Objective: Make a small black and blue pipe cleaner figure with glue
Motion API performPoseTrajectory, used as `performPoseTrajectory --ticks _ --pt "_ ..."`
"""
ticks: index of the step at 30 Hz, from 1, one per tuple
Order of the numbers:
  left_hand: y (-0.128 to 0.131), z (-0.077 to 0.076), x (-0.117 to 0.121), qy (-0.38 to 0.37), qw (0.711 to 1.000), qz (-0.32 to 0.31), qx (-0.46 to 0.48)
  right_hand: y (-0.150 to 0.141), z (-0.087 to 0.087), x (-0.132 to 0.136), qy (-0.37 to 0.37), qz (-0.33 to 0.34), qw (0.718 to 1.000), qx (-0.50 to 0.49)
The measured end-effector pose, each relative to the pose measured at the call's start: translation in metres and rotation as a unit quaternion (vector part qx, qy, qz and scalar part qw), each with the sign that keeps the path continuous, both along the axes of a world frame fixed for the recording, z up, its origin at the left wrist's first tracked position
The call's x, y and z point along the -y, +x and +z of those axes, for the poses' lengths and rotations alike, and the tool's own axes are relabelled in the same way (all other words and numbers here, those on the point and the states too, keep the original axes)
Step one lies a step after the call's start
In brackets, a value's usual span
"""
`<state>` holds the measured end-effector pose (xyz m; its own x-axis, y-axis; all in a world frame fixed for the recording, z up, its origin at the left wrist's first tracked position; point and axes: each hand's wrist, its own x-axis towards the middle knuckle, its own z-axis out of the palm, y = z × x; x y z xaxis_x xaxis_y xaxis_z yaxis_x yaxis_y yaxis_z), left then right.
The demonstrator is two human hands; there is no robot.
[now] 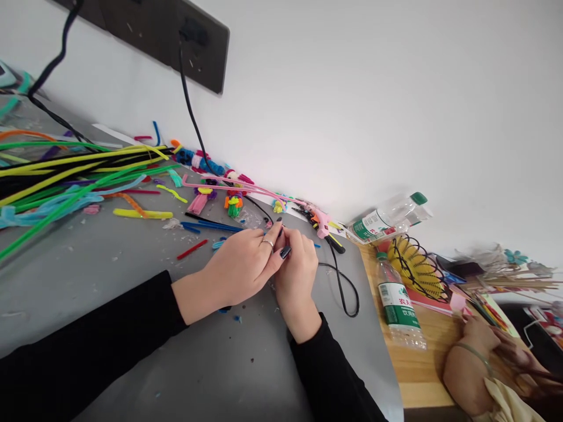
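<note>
My left hand (pixel 244 261) and my right hand (pixel 299 264) meet over the grey mat (pixel 211 363), fingertips pinched together. Both are closed, and whatever sits between the fingers is hidden or too small to make out. Just beyond them lie blue pipe cleaners (pixel 211 225) and a black cable (pixel 259 203). A pink glue gun (pixel 322 221) rests past my right hand, its cord looping down the mat. Small figures made of coloured pipe cleaner, among them a green and orange one (pixel 234 205), stand along the wall side.
Long yellow, black and green pipe cleaners (pixel 79 167) spread at the left. On the wooden table (pixel 422 375) at the right are a water bottle (pixel 398 305) and a yellow basket (pixel 416 266). Another person's hand (pixel 479 337) works there. A socket panel (pixel 176 35) is on the wall.
</note>
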<state>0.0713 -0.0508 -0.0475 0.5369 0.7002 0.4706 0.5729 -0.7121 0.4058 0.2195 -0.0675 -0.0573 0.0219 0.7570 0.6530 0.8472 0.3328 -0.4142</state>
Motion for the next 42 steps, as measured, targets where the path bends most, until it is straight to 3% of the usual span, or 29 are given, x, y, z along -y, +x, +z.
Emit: performPoseTrajectory --ticks 3,6,10,12,20,24,29,31,35,42 --pt "-0.005 0.004 -0.004 -0.042 0.999 -0.013 0.017 0.003 0.005 -0.001 -0.02 0.006 1.0 -0.023" --pt "-0.017 0.01 -0.014 -0.144 0.986 -0.022 0.082 0.008 0.011 -0.004 -0.068 0.047 0.993 -0.086" --pt "-0.03 0.015 -0.024 -0.222 0.962 -0.006 0.16 0.011 0.016 -0.004 -0.173 0.113 0.949 -0.238" --pt "-0.03 0.015 -0.025 -0.247 0.948 -0.021 0.197 0.011 0.017 -0.003 -0.209 0.123 0.935 -0.26" --pt "-0.025 0.009 -0.025 -0.317 0.903 -0.022 0.289 0.01 0.021 -0.001 -0.263 0.171 0.913 -0.262" --pt "-0.028 0.009 -0.03 -0.312 0.9 -0.011 0.304 0.014 0.022 -0.002 -0.278 0.202 0.898 -0.275" --pt "-0.03 0.008 -0.034 -0.29 0.906 0.011 0.309 0.022 0.023 -0.003 -0.301 0.252 0.855 -0.337" --pt "-0.031 0.007 -0.034 -0.278 0.91 0.021 0.306 0.024 0.023 -0.002 -0.3 0.258 0.867 -0.303" --pt "-0.032 0.007 -0.033 -0.242 0.924 0.047 0.291 0.025 0.02 -0.001 -0.249 0.247 0.927 -0.131" --pt "-0.032 0.007 -0.03 -0.18 0.946 0.081 0.257 0.024 0.013 -0.001 -0.194 0.239 0.951 0.028"
